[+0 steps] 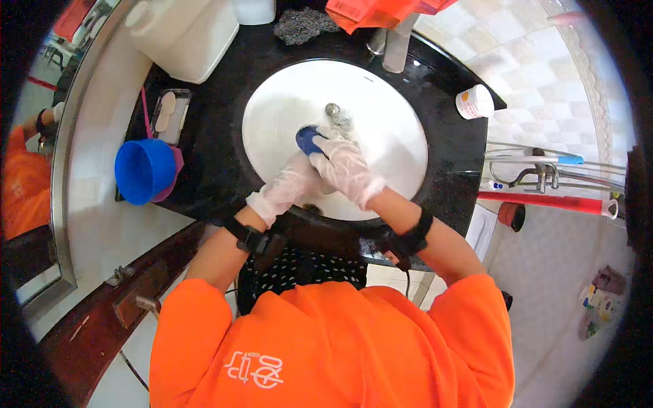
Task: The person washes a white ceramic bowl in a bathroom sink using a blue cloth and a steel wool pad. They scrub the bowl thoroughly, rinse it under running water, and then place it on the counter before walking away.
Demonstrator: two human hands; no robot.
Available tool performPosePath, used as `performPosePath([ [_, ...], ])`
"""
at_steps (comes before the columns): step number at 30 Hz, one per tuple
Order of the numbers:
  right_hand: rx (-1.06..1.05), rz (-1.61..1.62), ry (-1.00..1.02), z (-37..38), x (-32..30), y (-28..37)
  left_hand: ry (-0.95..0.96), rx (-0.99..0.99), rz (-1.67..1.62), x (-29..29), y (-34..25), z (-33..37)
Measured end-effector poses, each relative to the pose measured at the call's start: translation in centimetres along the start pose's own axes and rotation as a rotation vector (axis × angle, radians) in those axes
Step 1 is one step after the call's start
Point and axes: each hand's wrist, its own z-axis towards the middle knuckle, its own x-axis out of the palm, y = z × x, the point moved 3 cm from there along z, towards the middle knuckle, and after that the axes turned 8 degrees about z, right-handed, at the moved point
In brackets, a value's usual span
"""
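Note:
My hands are together over the near half of a white oval sink, both in thin whitish gloves. My right hand is closed, its fingers pressed on a small dark blue rounded thing, whose kind I cannot make out. My left hand lies against it from the left, its fingers hidden behind the right hand. Beyond the fingertips is the metal drain piece, with foamy water beside it. Dark straps circle both wrists.
Around the sink runs a black countertop. On its left stand a blue cup and a soap dish; a white jug is behind. A steel scourer, tap and white tub line the far side.

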Motion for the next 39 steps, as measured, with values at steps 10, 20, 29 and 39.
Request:
performPosePath([
  [10,0.628,0.496,0.336,1.4,1.3,-9.2,-0.021,-0.339,-0.051,0.6,-0.1,0.0],
  [20,0.814,0.492,0.444,3.6,-0.6,0.1,0.045,-0.476,0.203,-0.1,0.9,-0.3],
  [29,1.262,0.993,0.205,0.2,-1.3,-8.6,-0.024,-0.358,-0.014,0.2,-1.3,-1.2],
  [39,0.406,0.187,0.193,-5.0,0.2,-4.0,0.048,-0.478,-0.163,1.1,3.2,0.2],
])
